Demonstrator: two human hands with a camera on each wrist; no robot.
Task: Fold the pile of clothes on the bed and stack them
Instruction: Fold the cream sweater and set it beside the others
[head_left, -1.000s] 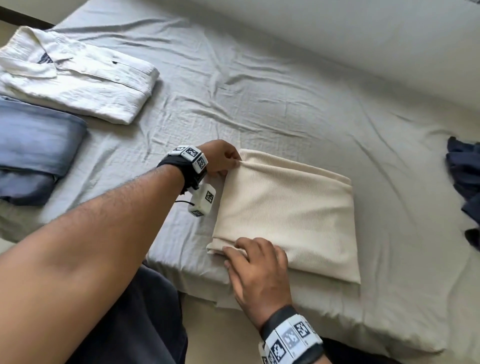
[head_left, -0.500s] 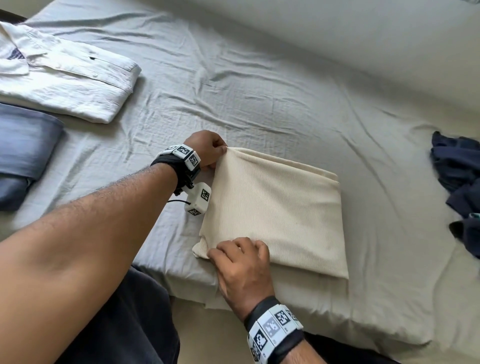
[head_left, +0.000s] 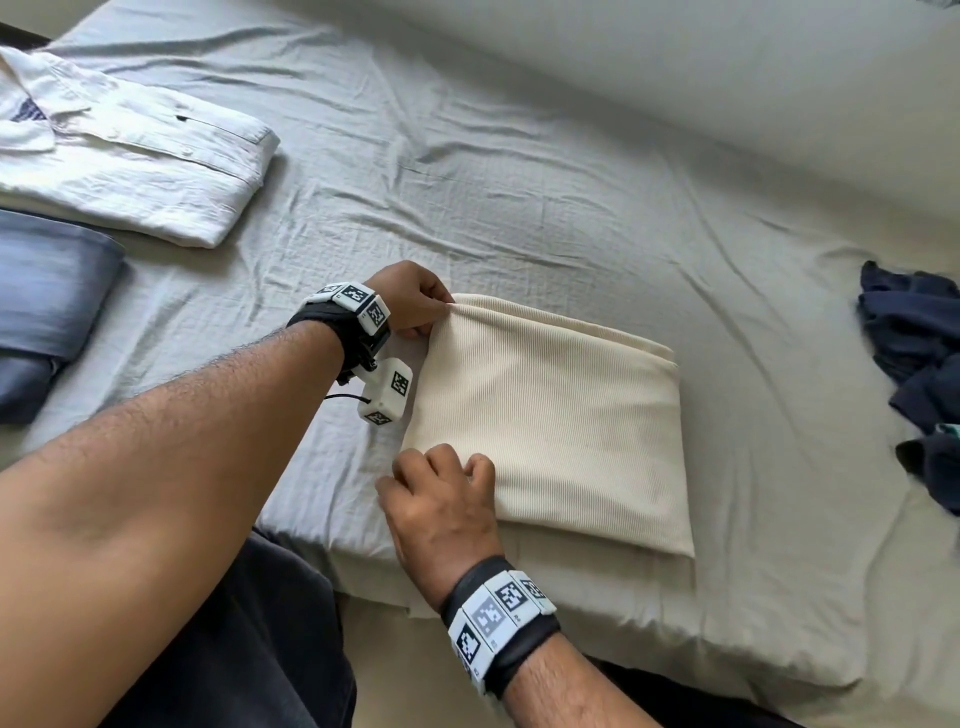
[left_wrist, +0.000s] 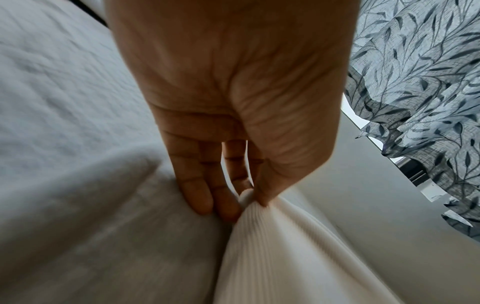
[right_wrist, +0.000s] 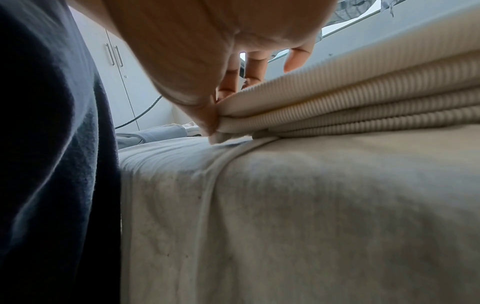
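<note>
A folded cream ribbed garment (head_left: 550, 415) lies on the grey bedsheet (head_left: 519, 197) near the bed's front edge. My left hand (head_left: 415, 301) pinches its far left corner (left_wrist: 249, 197) between thumb and fingers. My right hand (head_left: 441, 488) grips the near left corner, thumb at the edge of the folded layers (right_wrist: 337, 98) and fingers on top. A folded white shirt (head_left: 124, 150) and a folded blue garment (head_left: 47, 291) lie at the left. A dark navy heap of clothes (head_left: 919, 364) sits at the right edge.
Wrinkled bare sheet stretches behind the cream garment up to a pale wall (head_left: 727, 62). The bed's front edge (head_left: 571, 639) runs just below my right hand. My dark trousers (head_left: 249, 649) stand against the bed. A leaf-print curtain (left_wrist: 420, 82) hangs beyond it.
The cream garment's near left corner has tightened under my right hand, whose fingers curled in more. Both hands keep hold of the left edge; the camera view shifted slightly.
</note>
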